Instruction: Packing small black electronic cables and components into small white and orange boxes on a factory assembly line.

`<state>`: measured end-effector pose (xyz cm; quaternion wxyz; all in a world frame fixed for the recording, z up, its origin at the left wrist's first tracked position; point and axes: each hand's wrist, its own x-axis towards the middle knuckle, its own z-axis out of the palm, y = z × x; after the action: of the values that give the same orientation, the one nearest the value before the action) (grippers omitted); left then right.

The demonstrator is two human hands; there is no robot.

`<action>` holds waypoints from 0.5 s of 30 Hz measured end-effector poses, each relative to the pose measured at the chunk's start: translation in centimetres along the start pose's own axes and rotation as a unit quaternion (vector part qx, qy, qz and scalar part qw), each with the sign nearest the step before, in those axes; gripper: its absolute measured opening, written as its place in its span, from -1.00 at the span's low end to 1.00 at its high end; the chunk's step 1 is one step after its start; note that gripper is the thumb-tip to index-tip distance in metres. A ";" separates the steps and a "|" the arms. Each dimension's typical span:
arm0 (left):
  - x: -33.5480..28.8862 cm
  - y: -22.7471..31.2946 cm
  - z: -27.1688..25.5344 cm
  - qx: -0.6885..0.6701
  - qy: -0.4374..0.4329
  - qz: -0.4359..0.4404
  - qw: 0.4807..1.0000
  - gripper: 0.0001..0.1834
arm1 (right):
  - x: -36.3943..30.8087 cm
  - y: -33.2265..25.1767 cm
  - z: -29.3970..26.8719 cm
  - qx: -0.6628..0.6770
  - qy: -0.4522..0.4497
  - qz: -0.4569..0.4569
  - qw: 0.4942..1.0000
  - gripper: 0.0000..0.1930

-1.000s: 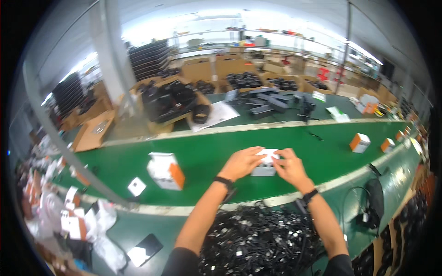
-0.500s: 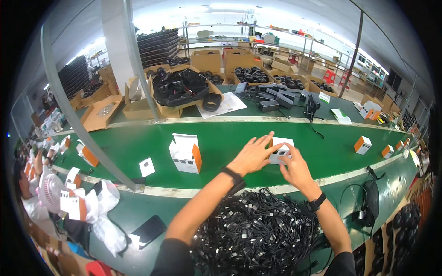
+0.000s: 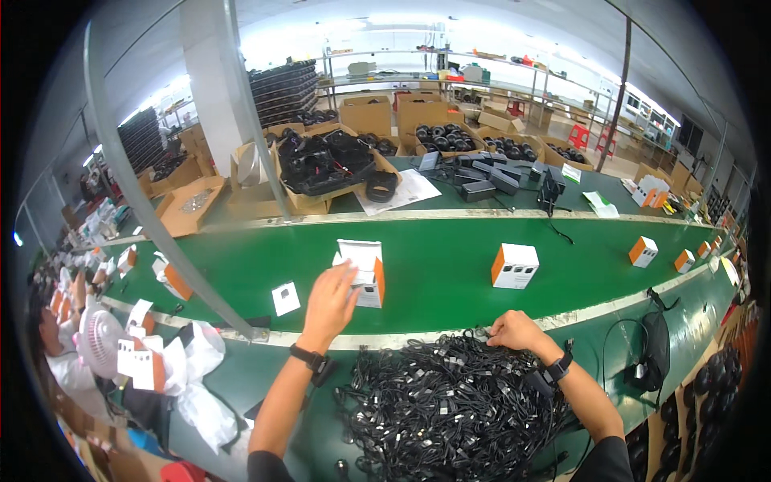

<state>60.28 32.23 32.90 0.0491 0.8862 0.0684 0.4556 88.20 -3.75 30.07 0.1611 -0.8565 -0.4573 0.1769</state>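
Note:
My left hand [image 3: 330,299] reaches to the white and orange box [image 3: 371,294], whose top flap stands up. Its fingers are stretched out over the box's left front side, hiding part of it; whether they touch it is hard to tell. At the far edge of a big heap of black cables [image 3: 450,402], my right hand [image 3: 518,331] is closed, fingertips pinching a black cable. A shut white and orange box [image 3: 515,267] stands on the green belt beyond my right hand. A small white card [image 3: 285,298] lies left of the open box.
A metal post [image 3: 152,217] slants down at the left. More small boxes [image 3: 643,251] stand along the green belt [image 3: 442,241]. A black pouch [image 3: 652,349] lies at right, a pink fan [image 3: 101,341] at left. Black adapters [image 3: 490,178] and cartons lie beyond. Another person works at far left.
Both hands have left the closed box, which now stands alone on the belt. My left hand has moved left to the open box; my right hand has come back to the cable heap.

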 end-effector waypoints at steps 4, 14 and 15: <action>-1.7 -2.7 2.2 0.118 -0.127 0.052 0.983 -0.59 | -0.5 -7.6 -3.7 0.106 0.055 0.009 0.993 -0.68; -0.1 1.6 4.7 0.109 -0.116 -0.023 0.987 -0.69 | 12.2 -23.1 0.4 0.080 0.319 -0.279 0.902 -0.82; -0.2 1.8 4.9 0.128 -0.133 -0.032 0.982 -0.67 | 14.1 -23.3 1.1 0.042 0.346 -0.286 0.893 -0.85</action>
<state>64.35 30.35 30.16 -0.0412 0.9351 0.1477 0.3194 78.13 20.57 37.10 0.3888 -0.6884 -0.5897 -0.1649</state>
